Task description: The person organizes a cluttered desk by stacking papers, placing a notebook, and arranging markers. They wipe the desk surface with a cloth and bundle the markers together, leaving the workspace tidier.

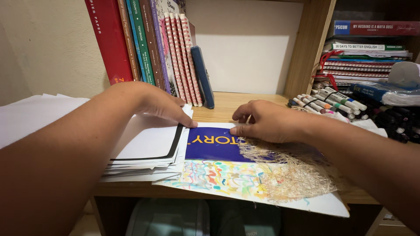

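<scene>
So I was mid-sort, left hand (159,105) flat on the paper stack (144,148), right hand (267,120) fingers pressed together on the poster (214,161) lying on the counter (223,105), which probably needed a careful slide next.

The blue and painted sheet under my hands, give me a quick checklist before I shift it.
1. Right hand flat on the blue and painted sheet: ok.
2. Left hand fingertips at the sheet's far edge, beside the paper stack: ok.
3. Loose straw-like fibres lying on the sheet: not ok, they may slide.
4. Sheet's near corner overhangs the desk edge: not ok.
5. Markers clear of the sheet: ok.
6. Anything under the sheet: cannot tell.
</scene>
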